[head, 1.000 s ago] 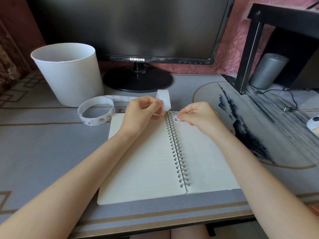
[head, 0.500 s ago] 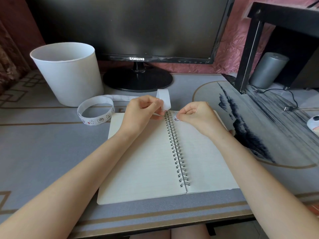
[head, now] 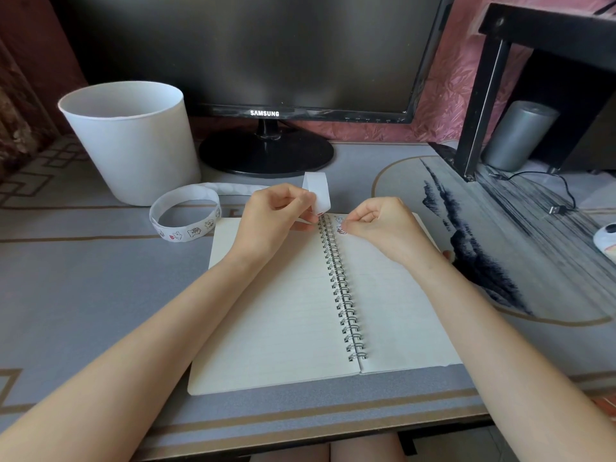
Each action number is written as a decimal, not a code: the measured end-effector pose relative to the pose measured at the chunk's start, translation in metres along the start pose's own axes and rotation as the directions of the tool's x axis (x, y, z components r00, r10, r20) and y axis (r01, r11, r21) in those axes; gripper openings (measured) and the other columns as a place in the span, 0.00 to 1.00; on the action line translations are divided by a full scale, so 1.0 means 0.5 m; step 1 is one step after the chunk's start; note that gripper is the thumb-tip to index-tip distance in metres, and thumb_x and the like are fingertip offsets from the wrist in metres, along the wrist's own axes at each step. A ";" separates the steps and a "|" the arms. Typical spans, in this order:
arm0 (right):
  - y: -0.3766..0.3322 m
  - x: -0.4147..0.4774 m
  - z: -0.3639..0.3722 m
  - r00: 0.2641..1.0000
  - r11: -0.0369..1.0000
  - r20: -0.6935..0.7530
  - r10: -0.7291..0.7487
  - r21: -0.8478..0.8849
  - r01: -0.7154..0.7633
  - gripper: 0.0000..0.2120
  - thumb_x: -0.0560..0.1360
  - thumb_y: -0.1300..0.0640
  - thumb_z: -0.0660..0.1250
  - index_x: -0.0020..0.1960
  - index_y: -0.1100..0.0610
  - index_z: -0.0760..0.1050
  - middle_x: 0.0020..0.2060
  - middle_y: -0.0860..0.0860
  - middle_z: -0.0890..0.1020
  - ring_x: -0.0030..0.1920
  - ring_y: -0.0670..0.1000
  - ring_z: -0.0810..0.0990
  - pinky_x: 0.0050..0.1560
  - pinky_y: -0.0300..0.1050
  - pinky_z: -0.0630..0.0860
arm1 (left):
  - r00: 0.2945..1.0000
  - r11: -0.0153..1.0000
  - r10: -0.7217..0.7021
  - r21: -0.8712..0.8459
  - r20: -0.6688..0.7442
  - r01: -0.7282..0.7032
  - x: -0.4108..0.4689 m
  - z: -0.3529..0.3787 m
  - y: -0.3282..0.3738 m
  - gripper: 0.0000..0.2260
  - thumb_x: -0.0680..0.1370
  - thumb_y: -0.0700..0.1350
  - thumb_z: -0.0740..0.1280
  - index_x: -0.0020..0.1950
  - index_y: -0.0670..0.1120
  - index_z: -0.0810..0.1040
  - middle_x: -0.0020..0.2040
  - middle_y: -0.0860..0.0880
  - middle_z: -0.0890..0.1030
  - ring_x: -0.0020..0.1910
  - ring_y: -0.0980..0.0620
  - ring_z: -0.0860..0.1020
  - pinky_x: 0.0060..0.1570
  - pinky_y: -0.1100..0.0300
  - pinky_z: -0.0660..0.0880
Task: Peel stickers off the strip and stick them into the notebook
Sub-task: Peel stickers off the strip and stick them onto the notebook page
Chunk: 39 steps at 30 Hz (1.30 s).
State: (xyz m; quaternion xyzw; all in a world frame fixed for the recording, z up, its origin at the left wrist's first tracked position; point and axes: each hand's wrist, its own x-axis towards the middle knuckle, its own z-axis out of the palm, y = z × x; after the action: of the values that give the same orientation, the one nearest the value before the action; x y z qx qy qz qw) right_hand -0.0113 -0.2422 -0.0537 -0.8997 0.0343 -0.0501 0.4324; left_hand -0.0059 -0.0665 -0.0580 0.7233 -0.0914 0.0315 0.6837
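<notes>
An open spiral notebook with lined pages lies on the desk in front of me. A white sticker strip with small cartoon prints coils to its upper left. My left hand pinches the strip's free end, which curls up above the top of the spiral. My right hand, fingers curled, presses a small sticker onto the top left corner of the right page. Another sticker sits just above it on the same page.
A white bucket stands at the back left. A black monitor on a round base is behind the notebook. A black shelf leg, grey speaker and cable are on the right, over a painted desk mat.
My right hand has shifted slightly down the right page with the sticker under its fingertips. My left hand and the strip have hardly moved.
</notes>
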 end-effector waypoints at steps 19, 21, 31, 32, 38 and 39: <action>0.014 0.015 0.010 0.998 0.999 -0.067 -0.019 -0.043 0.016 0.06 0.70 0.55 0.74 0.39 0.53 0.77 0.30 0.44 0.76 0.30 0.42 0.73 0.32 0.39 0.66 | 1.000 1.000 -0.007 0.002 -0.004 0.007 -0.001 0.002 -0.001 0.08 0.78 0.39 0.65 0.40 0.39 0.79 0.39 0.41 0.82 0.36 0.53 0.80 0.39 0.62 0.79; 0.014 0.014 0.007 0.997 0.999 -0.071 -0.021 -0.028 0.019 0.06 0.69 0.54 0.74 0.41 0.54 0.78 0.30 0.44 0.76 0.30 0.42 0.72 0.32 0.38 0.66 | 1.000 1.000 -0.009 0.001 -0.003 0.009 0.000 0.001 -0.002 0.08 0.78 0.39 0.65 0.40 0.39 0.79 0.39 0.41 0.82 0.36 0.53 0.80 0.39 0.62 0.79; 0.018 0.011 0.000 0.999 0.999 -0.010 -0.033 0.010 0.033 0.03 0.72 0.59 0.72 0.42 0.55 0.78 0.32 0.46 0.77 0.31 0.43 0.72 0.34 0.38 0.68 | 1.000 1.000 -0.002 -0.012 -0.001 0.002 -0.002 0.002 0.000 0.08 0.79 0.39 0.65 0.42 0.38 0.79 0.39 0.41 0.81 0.35 0.55 0.80 0.38 0.63 0.79; 0.017 0.010 -0.001 0.999 0.999 -0.023 -0.042 0.031 0.042 0.02 0.72 0.59 0.70 0.43 0.55 0.78 0.33 0.47 0.77 0.30 0.44 0.73 0.34 0.38 0.68 | 1.000 1.000 0.001 -0.013 0.000 -0.001 -0.002 0.002 0.001 0.08 0.79 0.39 0.65 0.42 0.38 0.79 0.39 0.41 0.81 0.35 0.55 0.80 0.38 0.62 0.79; -0.022 -0.011 -0.003 0.950 0.926 -0.052 -0.308 0.214 0.311 0.03 0.73 0.58 0.70 0.46 0.53 0.77 0.42 0.45 0.81 0.38 0.45 0.77 0.39 0.30 0.68 | 0.999 0.998 0.035 -0.045 0.011 -0.034 -0.003 0.001 0.006 0.08 0.79 0.40 0.65 0.41 0.40 0.78 0.40 0.44 0.80 0.34 0.54 0.81 0.37 0.62 0.79; -0.026 -0.013 0.000 0.938 0.917 -0.047 -0.343 0.200 0.345 0.05 0.72 0.59 0.71 0.47 0.54 0.78 0.43 0.45 0.82 0.39 0.43 0.77 0.39 0.28 0.67 | 0.999 0.998 0.039 -0.056 0.007 -0.039 -0.003 0.001 0.008 0.08 0.79 0.39 0.65 0.41 0.41 0.78 0.39 0.44 0.80 0.34 0.54 0.81 0.37 0.62 0.79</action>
State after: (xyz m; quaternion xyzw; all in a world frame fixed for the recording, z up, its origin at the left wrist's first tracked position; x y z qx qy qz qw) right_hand -0.0176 -0.2335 -0.0440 -0.8419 -0.1273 -0.1332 0.5073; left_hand -0.0083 -0.0670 -0.0546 0.7020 -0.1091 0.0395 0.7027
